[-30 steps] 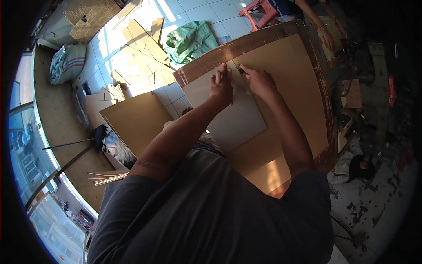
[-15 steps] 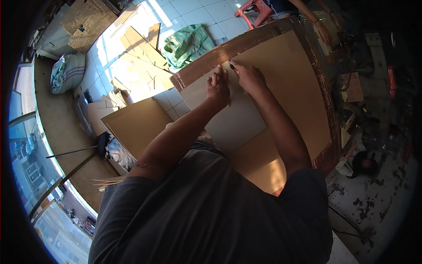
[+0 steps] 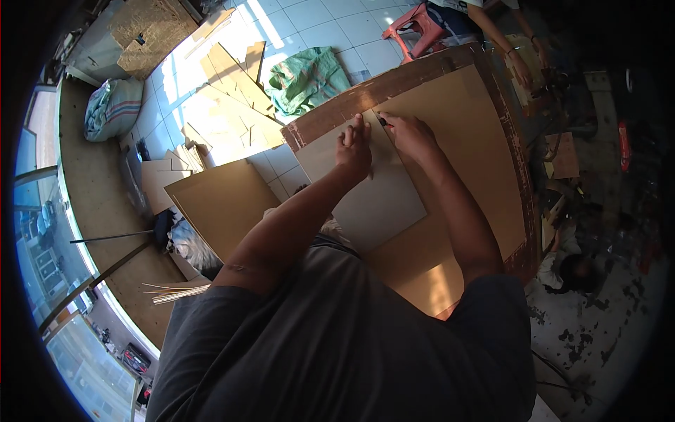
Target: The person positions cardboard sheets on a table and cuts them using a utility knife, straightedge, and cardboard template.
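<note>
My left hand bears on the upper part of a grey board, its fingers bent and close together. Below that hand a thin brown piece pokes out, too small to name. Just right of it, my right hand is closed around a small black-handled tool. The tool's tip is at the board's upper right edge; its blade or point is too small to tell. Under the grey board lies a larger brown sheet on a worn wooden table.
Board offcuts and a green woven sack lie on the tiled floor to the left. A brown panel leans beside the table. Beyond it stand a red plastic stool and another person's arms.
The view has shifted slightly, so most things sit a little lower. My right hand and tool have moved slightly toward me along the board's edge. My left hand stays on the board.
</note>
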Tool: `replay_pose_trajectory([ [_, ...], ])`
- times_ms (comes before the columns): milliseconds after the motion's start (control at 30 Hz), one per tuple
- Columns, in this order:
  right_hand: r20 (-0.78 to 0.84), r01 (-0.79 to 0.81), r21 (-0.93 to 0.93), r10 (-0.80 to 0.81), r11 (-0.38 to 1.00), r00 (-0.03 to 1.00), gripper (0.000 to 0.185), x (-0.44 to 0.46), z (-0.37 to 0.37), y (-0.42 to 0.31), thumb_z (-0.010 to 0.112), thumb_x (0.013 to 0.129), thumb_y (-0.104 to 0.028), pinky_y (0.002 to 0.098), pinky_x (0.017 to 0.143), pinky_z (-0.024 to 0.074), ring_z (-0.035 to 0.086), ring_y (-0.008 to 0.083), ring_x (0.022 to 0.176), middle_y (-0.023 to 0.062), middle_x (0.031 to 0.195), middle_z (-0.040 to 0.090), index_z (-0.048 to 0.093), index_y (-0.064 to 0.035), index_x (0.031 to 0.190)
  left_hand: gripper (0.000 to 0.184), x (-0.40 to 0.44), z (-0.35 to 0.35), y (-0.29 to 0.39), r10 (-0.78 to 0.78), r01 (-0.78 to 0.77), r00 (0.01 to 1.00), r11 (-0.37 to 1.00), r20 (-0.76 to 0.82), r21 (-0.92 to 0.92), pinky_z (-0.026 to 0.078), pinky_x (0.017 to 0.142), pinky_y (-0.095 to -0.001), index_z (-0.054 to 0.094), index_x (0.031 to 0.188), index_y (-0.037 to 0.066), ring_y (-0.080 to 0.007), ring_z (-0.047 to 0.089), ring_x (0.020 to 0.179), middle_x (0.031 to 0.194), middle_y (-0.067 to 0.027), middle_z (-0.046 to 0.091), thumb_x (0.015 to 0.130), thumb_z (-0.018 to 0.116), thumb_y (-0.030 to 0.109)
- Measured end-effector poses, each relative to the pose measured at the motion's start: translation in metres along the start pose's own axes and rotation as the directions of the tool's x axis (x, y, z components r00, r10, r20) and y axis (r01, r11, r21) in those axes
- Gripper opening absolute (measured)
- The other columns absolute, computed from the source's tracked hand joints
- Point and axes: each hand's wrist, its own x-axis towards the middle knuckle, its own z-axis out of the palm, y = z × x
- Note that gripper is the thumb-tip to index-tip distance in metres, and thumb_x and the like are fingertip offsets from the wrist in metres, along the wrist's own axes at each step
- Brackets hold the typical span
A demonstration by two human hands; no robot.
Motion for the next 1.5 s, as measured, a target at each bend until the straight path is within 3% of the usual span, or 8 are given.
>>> replay_pose_trajectory([
  [167,-0.151,0.050,0.034,-0.044,0.998,0.987,0.042,-0.023,0.010,0.003,0.057,0.096,-0.009,0.0454,0.094,0.0514,0.059,0.0382,0.119,0.0106,0.149,0.049,0.058,-0.0155,0.138,0.142,-0.001,0.006,-0.002,0.021,-0.021,0.999,1.000,-0.039,0.002,0.036,0.111,-0.0486,0.014,0.158,0.004,-0.0394,0.030,0.141,0.165,-0.0231,0.002,0.049,0.095,0.044],
  [367,-0.560,-0.109,0.558,0.470,0.823,0.682,0.036,-0.120,0.042,-0.005,0.058,0.100,-0.023,0.0402,0.082,0.0528,0.070,0.0325,0.097,0.0173,0.107,0.071,0.058,-0.0040,0.131,0.134,-0.009,0.003,-0.016,0.075,-0.088,0.990,0.990,-0.117,-0.113,0.040,0.105,-0.0508,0.021,0.156,0.007,-0.0410,0.034,0.136,0.164,-0.0200,0.010,0.050,0.096,0.038],
  [600,0.118,-0.355,0.930,0.843,0.091,0.525,0.017,-0.283,0.162,-0.012,0.061,0.098,-0.018,0.0274,0.065,0.0508,0.063,0.0112,0.073,0.0040,0.085,0.063,0.064,-0.0054,0.108,0.080,-0.016,-0.009,-0.049,-0.044,-0.086,0.943,0.926,-0.331,-0.367,0.040,0.102,-0.0539,0.043,0.146,0.012,-0.0401,0.041,0.130,0.149,-0.0155,0.041,0.078,0.081,0.031],
  [767,0.252,0.062,0.943,0.824,-0.327,0.508,0.021,-0.290,0.189,-0.052,0.057,0.098,-0.015,0.0318,0.069,0.0559,0.068,0.0199,0.081,0.0071,0.096,0.067,0.058,-0.0037,0.116,0.064,-0.037,-0.004,-0.067,0.008,-0.163,0.941,0.887,-0.339,-0.431,0.040,0.102,-0.0532,0.051,0.138,0.010,-0.0408,0.046,0.124,0.134,-0.0165,0.052,0.083,0.077,0.029],
  [1067,0.024,-0.172,0.983,0.886,0.063,0.462,0.017,-0.293,0.219,-0.026,0.060,0.099,-0.025,0.0270,0.058,0.0433,0.051,0.0084,0.067,-0.0014,0.082,0.054,0.058,-0.0090,0.103,0.043,-0.075,0.006,-0.089,0.072,-0.260,0.942,0.774,-0.328,-0.578,0.047,0.096,-0.0488,0.063,0.121,0.004,-0.0412,0.058,0.112,0.116,-0.0219,0.063,0.085,0.076,0.025],
  [1233,0.052,-0.087,0.996,0.945,-0.025,0.323,0.021,-0.299,0.197,-0.028,0.060,0.098,-0.023,0.0279,0.068,0.0446,0.053,0.0090,0.076,-0.0015,0.086,0.056,0.061,-0.0062,0.110,0.034,-0.098,0.002,-0.113,0.098,-0.184,0.983,0.490,-0.156,-0.852,0.053,0.088,-0.0407,0.068,0.110,0.002,-0.0320,0.067,0.101,0.108,-0.0217,0.068,0.088,0.075,0.027],
  [1400,-0.091,-0.003,0.996,0.965,0.094,0.245,0.028,-0.289,0.179,-0.032,0.059,0.096,-0.016,0.0290,0.078,0.0442,0.052,0.0100,0.083,-0.0016,0.091,0.057,0.061,-0.0029,0.120,0.042,-0.101,0.054,-0.151,-0.317,-0.068,0.913,0.503,-0.257,-0.862,0.056,0.073,-0.0379,0.060,0.108,-0.002,-0.0252,0.065,0.079,0.099,-0.0167,0.064,0.091,0.074,0.034],
  [1500,-0.098,0.015,0.995,0.978,0.097,0.185,0.020,-0.297,0.191,-0.027,0.059,0.096,-0.014,0.0277,0.076,0.0429,0.049,0.0087,0.081,-0.0032,0.089,0.054,0.062,-0.0051,0.113,0.047,-0.108,0.038,-0.143,-0.347,0.212,0.925,0.142,0.152,-0.967,0.054,0.066,-0.0311,0.055,0.111,-0.003,-0.0206,0.066,0.082,0.098,-0.0138,0.064,0.095,0.069,0.040],
])
